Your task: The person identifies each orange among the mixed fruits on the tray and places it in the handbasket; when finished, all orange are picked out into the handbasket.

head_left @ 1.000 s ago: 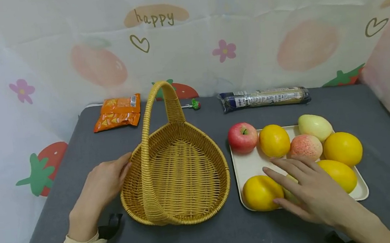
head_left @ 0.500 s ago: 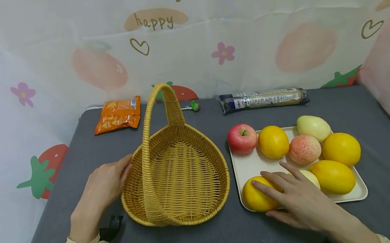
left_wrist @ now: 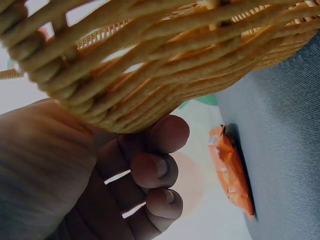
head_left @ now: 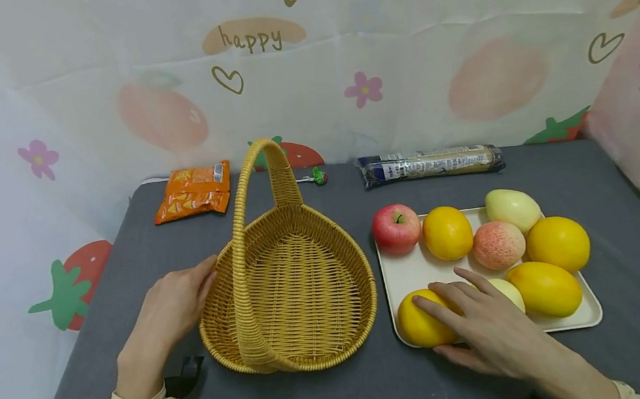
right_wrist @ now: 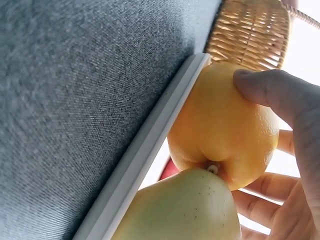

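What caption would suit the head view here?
Left hand holding a wicker basket, right hand gripping a yellow fruit on a fruit-laden tray.

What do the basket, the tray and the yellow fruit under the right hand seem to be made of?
The basket: woven strands, rattan or a plastic imitation, with a slight sheen; gaps show in the weave.
The tray: probably hard plastic, perhaps coated metal; smooth, pale, with a thin even rim.
The yellow fruit: softly shiny skin; perhaps moulded plastic, but real fruit can't be ruled out.
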`<act>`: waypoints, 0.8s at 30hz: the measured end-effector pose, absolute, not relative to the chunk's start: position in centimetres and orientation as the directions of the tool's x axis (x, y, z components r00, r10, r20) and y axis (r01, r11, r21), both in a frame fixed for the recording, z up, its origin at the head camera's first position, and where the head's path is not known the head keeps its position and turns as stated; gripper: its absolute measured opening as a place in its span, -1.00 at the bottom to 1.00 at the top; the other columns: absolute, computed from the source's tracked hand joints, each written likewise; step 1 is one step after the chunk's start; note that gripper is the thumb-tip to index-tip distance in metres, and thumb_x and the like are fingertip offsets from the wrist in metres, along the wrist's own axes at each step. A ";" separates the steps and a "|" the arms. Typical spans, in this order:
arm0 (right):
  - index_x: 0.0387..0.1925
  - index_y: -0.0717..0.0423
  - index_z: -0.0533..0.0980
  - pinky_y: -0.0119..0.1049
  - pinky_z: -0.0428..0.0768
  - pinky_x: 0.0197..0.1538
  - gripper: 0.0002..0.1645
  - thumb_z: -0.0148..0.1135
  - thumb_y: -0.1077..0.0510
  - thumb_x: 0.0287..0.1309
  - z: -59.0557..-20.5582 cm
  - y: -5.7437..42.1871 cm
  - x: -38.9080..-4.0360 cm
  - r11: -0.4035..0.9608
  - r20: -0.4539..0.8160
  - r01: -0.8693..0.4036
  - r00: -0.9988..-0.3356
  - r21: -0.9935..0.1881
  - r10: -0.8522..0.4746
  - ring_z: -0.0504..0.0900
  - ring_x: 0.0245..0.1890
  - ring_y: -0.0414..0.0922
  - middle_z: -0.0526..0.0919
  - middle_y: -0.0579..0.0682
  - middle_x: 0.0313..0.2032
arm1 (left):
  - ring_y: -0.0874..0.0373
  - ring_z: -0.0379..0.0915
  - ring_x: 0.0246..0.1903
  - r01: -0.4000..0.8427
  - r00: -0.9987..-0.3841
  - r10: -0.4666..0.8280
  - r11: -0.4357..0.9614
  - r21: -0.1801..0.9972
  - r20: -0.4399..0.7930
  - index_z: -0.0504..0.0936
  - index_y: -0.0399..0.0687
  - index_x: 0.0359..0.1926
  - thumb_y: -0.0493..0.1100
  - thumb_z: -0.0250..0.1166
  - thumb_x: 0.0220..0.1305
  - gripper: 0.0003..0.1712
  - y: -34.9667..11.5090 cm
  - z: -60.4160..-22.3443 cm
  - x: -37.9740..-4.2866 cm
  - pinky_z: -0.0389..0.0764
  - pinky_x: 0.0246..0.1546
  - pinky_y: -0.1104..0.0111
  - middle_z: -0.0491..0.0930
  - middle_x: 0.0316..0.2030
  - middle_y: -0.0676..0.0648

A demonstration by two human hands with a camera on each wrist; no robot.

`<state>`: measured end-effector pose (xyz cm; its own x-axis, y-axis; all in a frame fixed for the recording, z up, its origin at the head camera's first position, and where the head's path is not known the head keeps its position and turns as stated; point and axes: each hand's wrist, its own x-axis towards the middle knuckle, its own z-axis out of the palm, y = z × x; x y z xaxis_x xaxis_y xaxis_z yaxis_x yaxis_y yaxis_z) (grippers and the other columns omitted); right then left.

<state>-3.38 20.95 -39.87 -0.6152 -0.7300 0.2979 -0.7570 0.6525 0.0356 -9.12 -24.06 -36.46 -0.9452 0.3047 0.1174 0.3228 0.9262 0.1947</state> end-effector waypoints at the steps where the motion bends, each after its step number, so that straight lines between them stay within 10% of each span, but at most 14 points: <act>1: 0.24 -0.03 0.43 0.04 0.26 0.30 -0.10 0.50 -0.25 -0.15 -39.9 20.9 -3.4 0.655 0.296 -0.755 -0.617 0.038 -0.729 0.61 -0.09 -0.01 0.59 0.07 -0.02 | -0.05 0.63 -0.44 0.325 -0.944 0.306 0.926 0.194 0.120 0.56 -0.21 0.15 -0.18 0.17 0.40 -0.64 -24.1 -36.4 -9.1 0.61 -0.34 0.00 0.72 -0.32 -0.20; 24: 0.24 -0.04 0.42 -0.05 0.48 0.05 -0.02 0.56 -0.23 -0.27 -39.5 20.5 -3.4 0.646 0.293 -0.759 -0.602 0.077 -0.743 0.56 -0.10 0.00 0.60 0.07 -0.01 | 0.04 0.55 -0.53 0.332 -0.942 0.311 0.924 0.193 0.128 0.56 -0.17 0.09 -0.19 0.16 0.41 -0.70 -24.1 -36.5 -9.2 0.55 -0.46 0.08 0.66 -0.44 -0.13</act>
<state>-3.39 20.53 -39.48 -0.6023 -0.7428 0.2925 -0.7595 0.6460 0.0767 -9.19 -24.08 -36.53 -0.9417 0.3115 0.1276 0.3316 0.9235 0.1928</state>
